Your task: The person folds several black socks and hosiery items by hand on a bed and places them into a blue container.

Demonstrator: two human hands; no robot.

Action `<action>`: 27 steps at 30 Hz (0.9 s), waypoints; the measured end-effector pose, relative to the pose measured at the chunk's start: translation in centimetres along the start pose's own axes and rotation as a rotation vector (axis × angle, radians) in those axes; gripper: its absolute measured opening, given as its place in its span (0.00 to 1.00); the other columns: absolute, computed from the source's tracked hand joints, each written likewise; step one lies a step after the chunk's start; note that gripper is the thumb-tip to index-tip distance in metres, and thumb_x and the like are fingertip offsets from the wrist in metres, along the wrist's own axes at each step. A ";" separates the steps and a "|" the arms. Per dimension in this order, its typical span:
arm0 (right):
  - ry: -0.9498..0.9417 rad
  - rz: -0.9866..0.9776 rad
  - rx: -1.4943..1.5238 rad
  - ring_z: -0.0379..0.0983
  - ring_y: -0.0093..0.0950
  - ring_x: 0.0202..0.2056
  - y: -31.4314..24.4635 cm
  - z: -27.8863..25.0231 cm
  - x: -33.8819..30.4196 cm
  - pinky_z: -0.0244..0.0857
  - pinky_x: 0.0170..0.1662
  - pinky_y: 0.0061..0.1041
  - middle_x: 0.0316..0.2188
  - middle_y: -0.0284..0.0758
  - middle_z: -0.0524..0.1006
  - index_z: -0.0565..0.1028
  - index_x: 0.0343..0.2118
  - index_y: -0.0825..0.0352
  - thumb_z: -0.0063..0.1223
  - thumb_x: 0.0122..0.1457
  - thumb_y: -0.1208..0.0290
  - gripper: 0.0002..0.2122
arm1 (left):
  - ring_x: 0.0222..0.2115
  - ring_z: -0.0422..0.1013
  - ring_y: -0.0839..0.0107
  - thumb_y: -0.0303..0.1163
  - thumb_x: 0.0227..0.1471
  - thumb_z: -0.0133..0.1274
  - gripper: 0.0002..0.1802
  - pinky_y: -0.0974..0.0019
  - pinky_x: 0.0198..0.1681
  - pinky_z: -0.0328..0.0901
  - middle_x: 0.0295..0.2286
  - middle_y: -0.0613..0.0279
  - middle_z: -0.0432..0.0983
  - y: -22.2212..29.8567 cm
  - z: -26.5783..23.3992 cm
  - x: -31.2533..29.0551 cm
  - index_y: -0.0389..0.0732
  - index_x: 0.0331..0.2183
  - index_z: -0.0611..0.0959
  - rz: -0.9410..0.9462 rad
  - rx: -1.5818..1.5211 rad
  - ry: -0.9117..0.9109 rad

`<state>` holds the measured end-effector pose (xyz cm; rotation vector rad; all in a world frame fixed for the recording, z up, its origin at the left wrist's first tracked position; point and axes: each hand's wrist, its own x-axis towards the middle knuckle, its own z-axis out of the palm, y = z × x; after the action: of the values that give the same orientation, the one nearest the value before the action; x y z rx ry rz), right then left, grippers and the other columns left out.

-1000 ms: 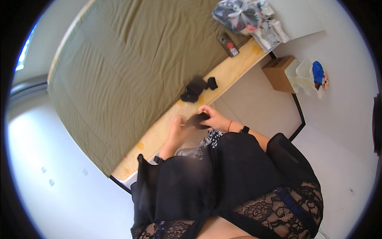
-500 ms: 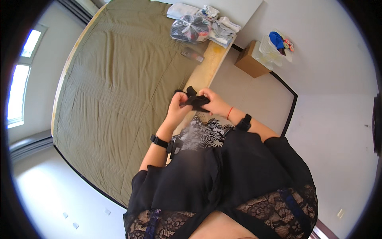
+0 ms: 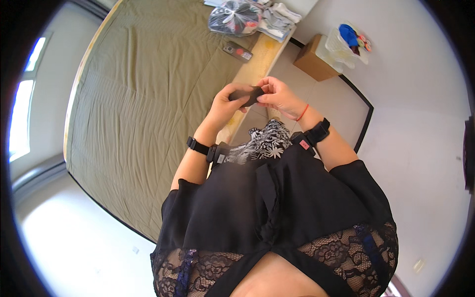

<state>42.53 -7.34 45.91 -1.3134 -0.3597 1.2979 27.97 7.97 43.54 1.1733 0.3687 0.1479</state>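
Observation:
Both hands hold a small piece of black cloth between them, over the edge of the bed. It looks folded or rolled into a short, thick strip; its exact kind does not show. My left hand is closed round its left end, fingers over the top. At the other end, my right hand pinches the cloth between thumb and fingers. Below them lies my black-and-white patterned skirt.
An olive sheet covers the bed, with a pale wooden edge. On it lie a dark phone-like object, a clear bag of clothes and folded clothes. A cardboard box and clear plastic bin stand beside the wall.
My hands have moved forward, away from my body. The black cloth, loose with ends sticking out before, is now a compact strip between my fingers.

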 end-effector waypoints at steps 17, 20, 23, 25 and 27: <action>-0.439 0.267 -0.424 0.76 0.24 0.36 -3.8 -14.3 10.7 0.74 0.37 0.24 0.45 0.37 0.73 0.65 0.54 0.63 0.54 0.60 0.70 0.20 | 0.37 0.70 0.81 0.25 0.55 0.51 0.12 0.77 0.36 0.66 0.39 0.71 0.74 -6.5 8.5 9.9 0.43 0.43 0.78 -0.065 -0.264 0.432; -0.519 0.502 -0.246 0.77 0.23 0.39 -4.2 -13.7 11.9 0.76 0.40 0.23 0.48 0.35 0.73 0.63 0.60 0.61 0.49 0.64 0.72 0.22 | 0.36 0.70 0.77 0.23 0.50 0.50 0.15 0.74 0.33 0.67 0.40 0.65 0.72 -6.9 9.5 10.6 0.40 0.42 0.76 -0.085 -0.225 0.597; -0.550 0.425 -0.281 0.78 0.23 0.37 -2.8 -12.5 12.9 0.76 0.39 0.21 0.46 0.35 0.74 0.68 0.58 0.62 0.47 0.64 0.74 0.19 | 0.37 0.68 0.78 0.21 0.50 0.50 0.18 0.75 0.33 0.66 0.42 0.64 0.69 -11.7 8.9 10.8 0.41 0.45 0.72 0.089 0.098 0.792; -0.499 0.432 -0.332 0.77 0.20 0.34 -1.7 -12.1 13.7 0.75 0.35 0.18 0.42 0.34 0.77 0.71 0.55 0.62 0.46 0.64 0.76 0.17 | 0.36 0.68 0.77 0.20 0.50 0.51 0.18 0.75 0.32 0.66 0.41 0.64 0.69 -13.0 8.0 11.0 0.42 0.45 0.72 0.123 0.147 0.869; -0.499 0.414 -0.398 0.77 0.18 0.33 -0.5 -11.9 14.8 0.74 0.33 0.16 0.40 0.33 0.77 0.71 0.55 0.62 0.47 0.63 0.76 0.17 | 0.34 0.70 0.73 0.22 0.49 0.52 0.16 0.73 0.30 0.68 0.38 0.64 0.70 -12.9 7.6 10.7 0.42 0.42 0.74 0.054 -0.095 0.920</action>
<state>57.31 -0.80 35.93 -1.4255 -0.7507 1.9873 39.67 -0.39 32.05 0.9639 1.1207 0.7537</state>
